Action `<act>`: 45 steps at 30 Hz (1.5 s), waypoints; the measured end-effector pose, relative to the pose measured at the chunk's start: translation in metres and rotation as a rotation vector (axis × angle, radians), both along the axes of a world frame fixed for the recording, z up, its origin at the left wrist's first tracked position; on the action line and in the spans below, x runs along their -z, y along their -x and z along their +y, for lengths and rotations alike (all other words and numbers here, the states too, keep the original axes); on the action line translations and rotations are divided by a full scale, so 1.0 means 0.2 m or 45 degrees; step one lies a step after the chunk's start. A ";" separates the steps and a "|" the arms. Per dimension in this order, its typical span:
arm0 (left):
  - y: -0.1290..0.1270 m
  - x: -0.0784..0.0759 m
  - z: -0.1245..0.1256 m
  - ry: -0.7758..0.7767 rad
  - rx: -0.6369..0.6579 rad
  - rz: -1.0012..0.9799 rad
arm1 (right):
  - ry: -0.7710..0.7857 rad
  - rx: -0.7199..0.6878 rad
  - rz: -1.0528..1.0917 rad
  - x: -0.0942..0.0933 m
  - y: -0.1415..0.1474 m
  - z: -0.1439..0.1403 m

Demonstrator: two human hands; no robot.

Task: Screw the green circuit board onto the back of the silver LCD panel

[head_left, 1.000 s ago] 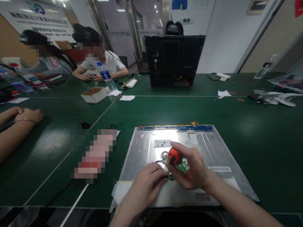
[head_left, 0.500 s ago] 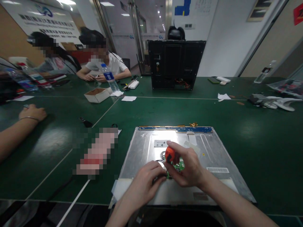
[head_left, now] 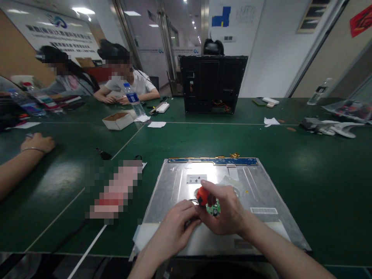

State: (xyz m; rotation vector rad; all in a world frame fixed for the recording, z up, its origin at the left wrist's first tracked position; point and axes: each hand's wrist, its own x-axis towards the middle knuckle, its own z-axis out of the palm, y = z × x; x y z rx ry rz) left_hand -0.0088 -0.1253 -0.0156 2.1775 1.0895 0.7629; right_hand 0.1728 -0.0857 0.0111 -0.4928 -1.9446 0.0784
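A silver metal-backed display panel (head_left: 167,190) lies face down in front of me, with a blue circuit strip (head_left: 213,161) along its far edge. My right hand (head_left: 226,209) grips the red-orange and black handle of a screwdriver (head_left: 202,196), standing roughly upright; its tip is hidden. Beneath the right fingers, a small green circuit board (head_left: 214,209) shows partly. My left hand (head_left: 177,226) rests on the panel beside the board, fingers curled and pressed together near the screwdriver. Whatever its fingertips hold is hidden.
A black monitor housing (head_left: 212,83) stands at the back. To the left are a white box (head_left: 117,121), a water bottle (head_left: 132,97), a blurred pink-red item (head_left: 117,190) and another person's hand (head_left: 39,143). A grey-white tool (head_left: 328,127) lies right.
The camera view has shifted slightly. My right hand and the screwdriver handle have moved a little left, closer to my left hand. My left hand stays at the board.
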 end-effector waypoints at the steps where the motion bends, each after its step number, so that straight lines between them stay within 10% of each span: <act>1: 0.00 0.00 0.00 0.000 0.003 -0.001 | -0.003 0.007 0.000 0.00 0.00 0.00; 45: 0.00 0.01 0.01 -0.042 0.049 0.020 | -0.119 -0.050 0.053 -0.01 0.00 -0.01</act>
